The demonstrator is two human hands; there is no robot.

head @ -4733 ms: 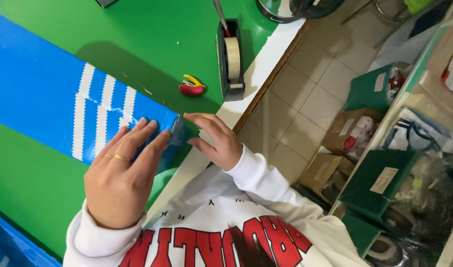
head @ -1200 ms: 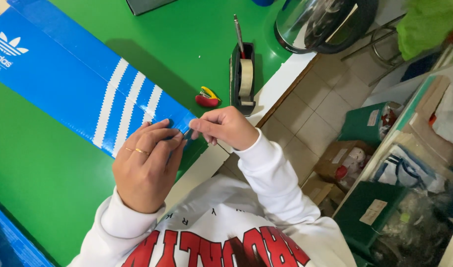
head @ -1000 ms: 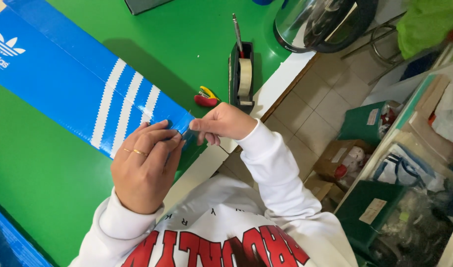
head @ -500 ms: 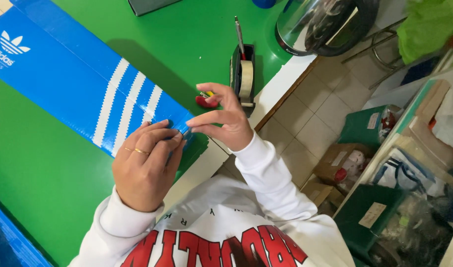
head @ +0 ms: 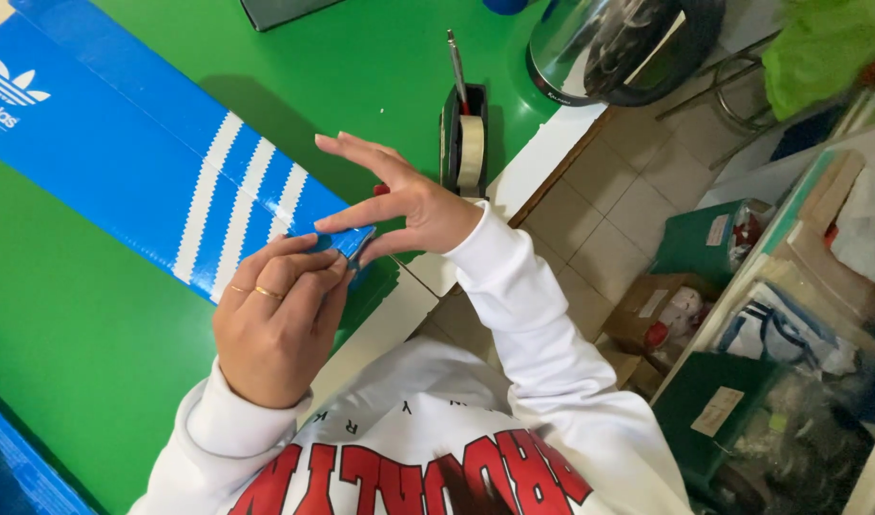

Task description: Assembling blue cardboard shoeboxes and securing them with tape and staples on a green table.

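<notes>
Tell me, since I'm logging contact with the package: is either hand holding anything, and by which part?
The left hand presses on the near end corner of the long blue box. The right hand is spread open, its thumb touching that same corner.

Tape dispenser (head: 467,143) just beyond right hand (head: 414,200).
</notes>
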